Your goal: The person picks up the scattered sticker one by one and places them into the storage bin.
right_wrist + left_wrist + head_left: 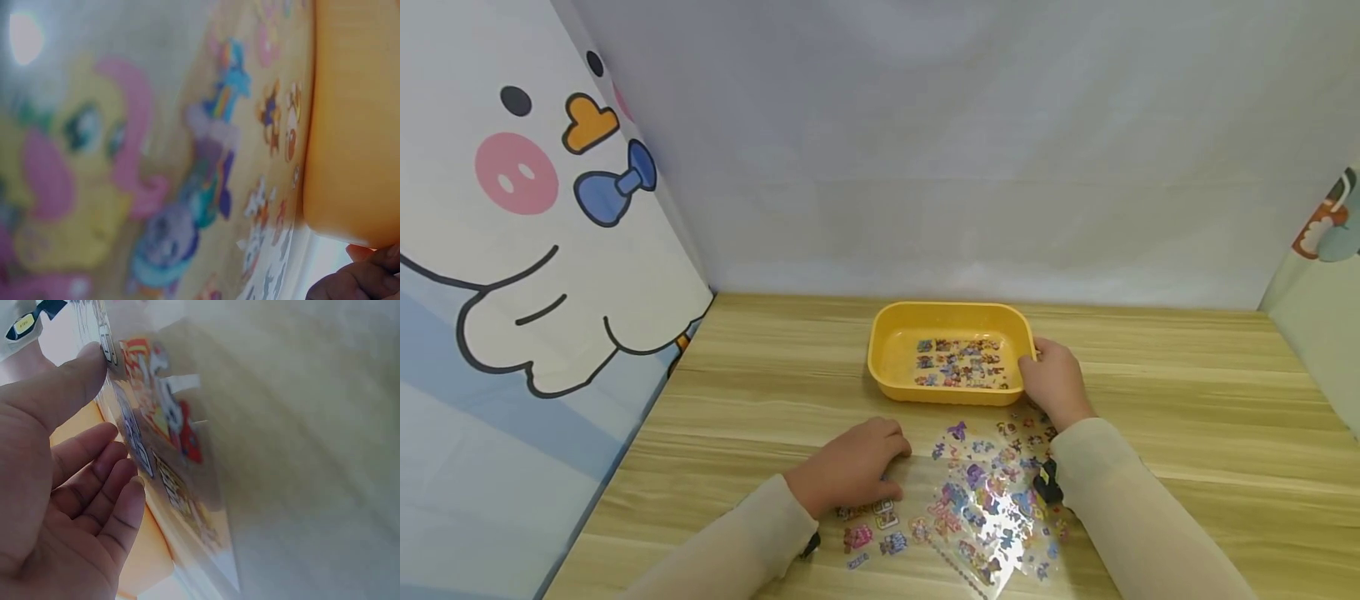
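Note:
A yellow plastic basin (951,396) stands on the table with sticker sheets (958,363) lying inside. My right hand (1055,383) grips its right side, thumb over the rim; in the right wrist view some of the fingers (356,281) show below the basin wall (356,125). In front of the basin, clear sheets of cartoon stickers (973,508) overlap on the table, reaching under my right forearm. My left hand (853,467) rests low over the left sheet (891,543), holding nothing. Seen from the left wrist, its thumb and loosely bent fingers (122,512) are apart, right at the stickered sheet (169,412).
The wood-grain table (760,367) extends to both sides of the basin. A pale cloth wall (962,167) rises behind it. To the left stands a panel with a cartoon duck print (512,275), and a printed panel (1322,333) borders the right.

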A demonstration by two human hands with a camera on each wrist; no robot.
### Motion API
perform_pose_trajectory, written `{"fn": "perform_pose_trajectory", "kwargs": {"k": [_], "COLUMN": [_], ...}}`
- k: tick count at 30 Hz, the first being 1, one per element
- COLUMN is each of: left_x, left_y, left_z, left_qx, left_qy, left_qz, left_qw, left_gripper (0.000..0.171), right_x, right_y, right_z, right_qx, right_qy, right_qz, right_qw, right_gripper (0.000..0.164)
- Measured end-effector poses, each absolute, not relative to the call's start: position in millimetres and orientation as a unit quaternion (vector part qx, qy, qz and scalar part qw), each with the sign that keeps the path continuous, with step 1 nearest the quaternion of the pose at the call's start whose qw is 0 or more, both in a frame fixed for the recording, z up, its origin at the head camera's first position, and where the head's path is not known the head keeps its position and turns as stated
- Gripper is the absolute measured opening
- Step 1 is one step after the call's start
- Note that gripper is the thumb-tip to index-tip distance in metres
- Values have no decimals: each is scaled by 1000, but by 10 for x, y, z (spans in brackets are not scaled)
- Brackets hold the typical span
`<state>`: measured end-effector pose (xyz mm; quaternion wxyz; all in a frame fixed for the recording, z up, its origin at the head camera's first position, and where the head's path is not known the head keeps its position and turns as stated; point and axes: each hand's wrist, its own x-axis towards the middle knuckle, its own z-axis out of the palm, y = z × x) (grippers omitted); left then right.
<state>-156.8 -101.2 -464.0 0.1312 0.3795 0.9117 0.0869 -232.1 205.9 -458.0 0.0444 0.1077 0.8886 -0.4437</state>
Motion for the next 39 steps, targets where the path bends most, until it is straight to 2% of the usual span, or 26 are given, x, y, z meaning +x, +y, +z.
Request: {"fn": "perform_pose_trajectory", "kwargs": {"k": [9, 26, 32, 39], "left_x": [-1593, -1651, -1706, -1812], "left_y": [-985, -977, -1029, -1159], "left_z": [-4636, -4635, -4609, -4542], "left_qx": [378, 353, 329, 284], "left_qy": [912, 913, 913, 911], "left_qz": [94, 129, 166, 231], "left_qw": [129, 160, 175, 189], "left_gripper": [39, 20, 6, 15], "right_x": [-2308, -2323, -2331, -2325], "right_y": [2074, 2069, 2066, 2062], "right_z": [-4596, -4615, -4617, -4617], "right_qx": [109, 113, 111, 108], "right_qy": [887, 887, 886, 886], "right_qz": [-447, -446, -447, -449], "right_qw": [45, 46, 47, 44], "right_gripper": [51, 51, 52, 52]}}
